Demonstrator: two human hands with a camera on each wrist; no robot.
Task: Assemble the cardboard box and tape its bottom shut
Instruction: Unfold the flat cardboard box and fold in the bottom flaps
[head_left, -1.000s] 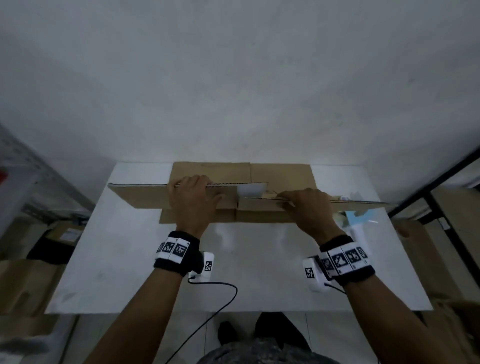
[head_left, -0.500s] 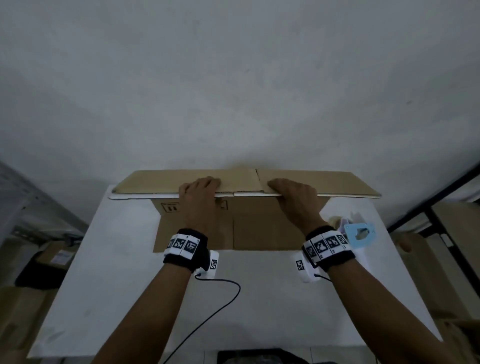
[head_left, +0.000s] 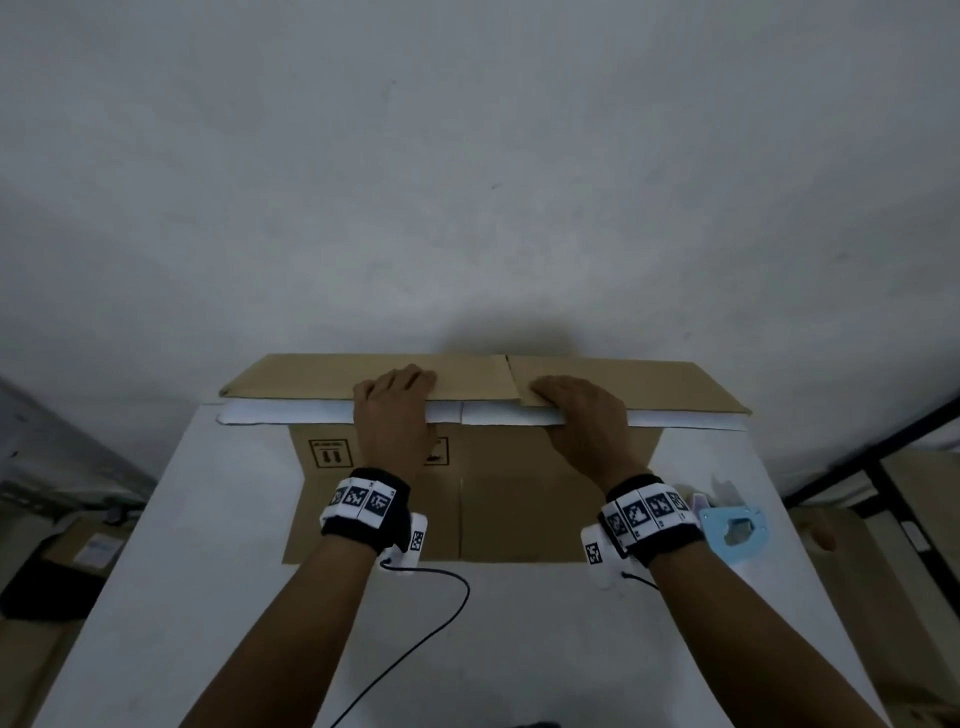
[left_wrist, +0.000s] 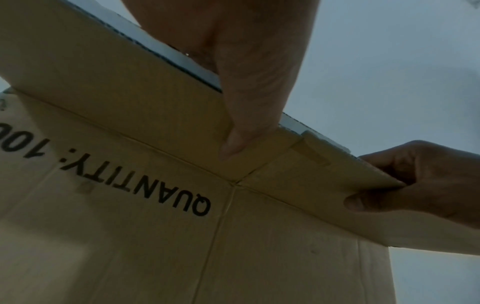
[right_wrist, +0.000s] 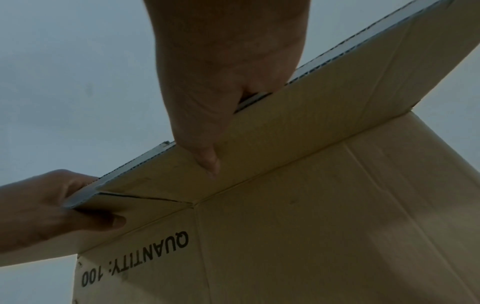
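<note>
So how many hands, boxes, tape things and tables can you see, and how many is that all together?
Bare hands gripping the flaps: 2, the left hand and the right hand
Flattened brown cardboard box: 1
Light blue plastic tape dispenser: 1
White table: 1
Total: 5

White table (head_left: 218, 613) fills the lower half of your head view, far edge against the wall. Flattened cardboard box (head_left: 519, 509) stands on it at centre, lower edge on the tabletop. Light blue tape dispenser (head_left: 733, 527) sits at the right edge of the frame's middle, just beside the box. A black cable (head_left: 441, 623) trails across the near surface.
</note>
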